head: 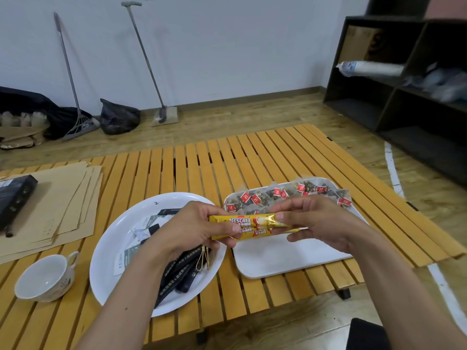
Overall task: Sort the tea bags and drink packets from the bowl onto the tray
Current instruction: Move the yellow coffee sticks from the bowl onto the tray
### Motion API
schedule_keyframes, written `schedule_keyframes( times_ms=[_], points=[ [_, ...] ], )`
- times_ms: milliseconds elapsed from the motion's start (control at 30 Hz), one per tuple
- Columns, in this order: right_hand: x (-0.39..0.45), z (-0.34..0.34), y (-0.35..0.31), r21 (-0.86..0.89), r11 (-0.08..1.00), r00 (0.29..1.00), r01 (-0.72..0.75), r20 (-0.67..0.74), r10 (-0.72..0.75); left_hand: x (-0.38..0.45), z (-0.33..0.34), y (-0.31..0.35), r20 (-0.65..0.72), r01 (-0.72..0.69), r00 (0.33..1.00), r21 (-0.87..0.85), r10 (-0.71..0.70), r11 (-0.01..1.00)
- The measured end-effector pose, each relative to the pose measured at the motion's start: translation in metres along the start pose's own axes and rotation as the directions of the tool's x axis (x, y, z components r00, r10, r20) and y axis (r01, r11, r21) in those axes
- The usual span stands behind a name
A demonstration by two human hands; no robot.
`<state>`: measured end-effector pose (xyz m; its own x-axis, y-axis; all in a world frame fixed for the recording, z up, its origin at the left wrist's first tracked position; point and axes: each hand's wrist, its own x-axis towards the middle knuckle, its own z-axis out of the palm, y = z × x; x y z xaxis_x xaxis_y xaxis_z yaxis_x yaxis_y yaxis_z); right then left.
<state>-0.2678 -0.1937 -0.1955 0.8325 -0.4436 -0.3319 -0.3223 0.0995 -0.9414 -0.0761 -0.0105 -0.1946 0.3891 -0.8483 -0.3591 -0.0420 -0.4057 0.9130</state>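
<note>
Together both hands [192,228] hold 2 yellow packets [252,226] (printed "NESCAFE").

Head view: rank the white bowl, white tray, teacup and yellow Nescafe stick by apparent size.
1-2. white bowl and white tray: look alike, tray partly hidden, unranked.
3. teacup.
4. yellow Nescafe stick, though held nearer the camera.

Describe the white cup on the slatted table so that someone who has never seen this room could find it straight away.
Start at the orange slatted table and find the big white bowl of dark packets on its left half. Just left of that bowl, near the table's front edge, sits the cup, lying tilted with its opening towards the camera. It is the only small white vessel with a handle, and it holds nothing.
</note>
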Motion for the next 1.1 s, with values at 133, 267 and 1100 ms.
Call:
schedule_keyframes(
  times_ms=[133, 267, 1100],
  points=[
    [0.0, -0.006, 0.003, 0.055, 0.998, 0.997, -0.044, -0.063, 0.047, 0.003, 0.006, -0.001, -0.036, 0.0, 0.999, 0.001, 0.0, 1.0],
    [-0.004, -0.029, 0.006, -0.026, 0.993, 0.972, -0.111, -0.213, 0.103, 0.005, -0.004, -0.003, -0.181, -0.014, 0.983, -0.029, 0.009, 0.999],
    [0.009, -0.011, 0.012, -0.273, 0.941, 0.911, -0.202, -0.405, 0.078, 0.015, -0.005, -0.014, -0.217, 0.05, 0.976, 0.127, -0.022, 0.991]
  ],
)
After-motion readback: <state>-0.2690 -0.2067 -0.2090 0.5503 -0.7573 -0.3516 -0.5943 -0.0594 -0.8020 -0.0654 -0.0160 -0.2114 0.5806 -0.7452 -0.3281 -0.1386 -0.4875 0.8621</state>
